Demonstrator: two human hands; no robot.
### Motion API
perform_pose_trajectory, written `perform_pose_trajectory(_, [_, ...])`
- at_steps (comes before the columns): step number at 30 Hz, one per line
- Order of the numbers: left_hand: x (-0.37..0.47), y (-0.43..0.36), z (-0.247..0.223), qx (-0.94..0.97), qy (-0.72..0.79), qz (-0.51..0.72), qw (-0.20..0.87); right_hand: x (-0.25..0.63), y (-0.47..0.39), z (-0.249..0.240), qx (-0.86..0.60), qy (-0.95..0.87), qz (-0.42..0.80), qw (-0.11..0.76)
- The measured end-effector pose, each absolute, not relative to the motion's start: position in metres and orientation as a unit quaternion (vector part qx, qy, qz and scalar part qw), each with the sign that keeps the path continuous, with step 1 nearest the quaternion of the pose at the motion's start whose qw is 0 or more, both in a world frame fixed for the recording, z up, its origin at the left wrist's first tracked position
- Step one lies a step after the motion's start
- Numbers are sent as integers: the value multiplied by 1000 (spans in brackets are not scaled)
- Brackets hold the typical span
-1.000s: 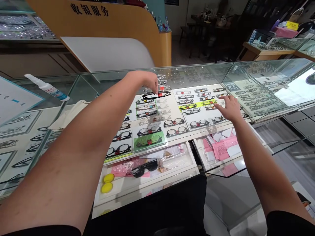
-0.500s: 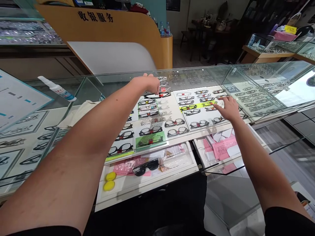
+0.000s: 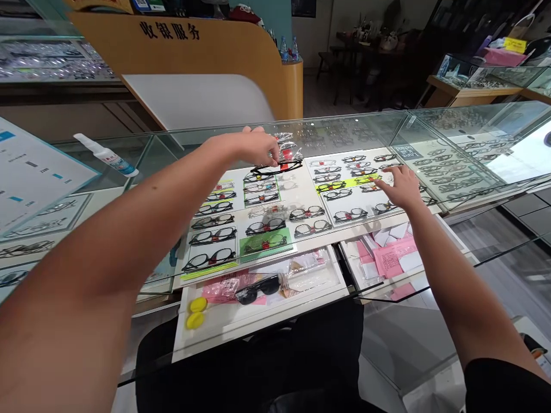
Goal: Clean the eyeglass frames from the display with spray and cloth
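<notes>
My left hand (image 3: 258, 148) reaches out over the display case with its fingers pinched on a pair of black-framed eyeglasses (image 3: 293, 167). A red tag shows on the lens area of this frame, which sits slightly tilted. Part of the frame is hidden behind my fingers. Just beyond it are clear-framed glasses (image 3: 293, 151), also with a red patch. My right hand (image 3: 402, 186) is over the right part of the case, fingers spread and holding nothing. Rows of eyeglasses (image 3: 350, 215) lie below and beside it on white panels.
A white spray bottle (image 3: 112, 159) and a blue-edged sheet (image 3: 38, 175) are on the glass at the left. Nearer me, an open drawer (image 3: 275, 310) holds sunglasses (image 3: 258, 289), pink papers and yellow round items (image 3: 197, 312). Another drawer (image 3: 394, 258) holds pink slips.
My left forearm has swung lower and leftward, and the hand has shifted slightly left. The black eyeglasses have tipped, their right end a little higher. My right hand has barely moved.
</notes>
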State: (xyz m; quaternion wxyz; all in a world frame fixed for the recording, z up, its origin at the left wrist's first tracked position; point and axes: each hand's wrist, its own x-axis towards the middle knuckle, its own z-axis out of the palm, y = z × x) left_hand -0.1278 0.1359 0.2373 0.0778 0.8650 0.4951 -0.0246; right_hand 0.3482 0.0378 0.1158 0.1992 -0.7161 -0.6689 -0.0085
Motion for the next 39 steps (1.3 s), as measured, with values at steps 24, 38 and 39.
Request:
perform_pose_trajectory(24, [-82, -107, 109, 815, 280, -25, 506, 346, 36, 120, -727, -662, -16, 184])
perform_pose_trajectory(38, [-60, 24, 42, 835, 525, 106, 125, 349, 38, 112, -711, -673, -32, 202])
perform_pose_trajectory(39, [-59, 34, 40, 834, 531, 99, 117, 348, 37, 112, -712, -672, -31, 202])
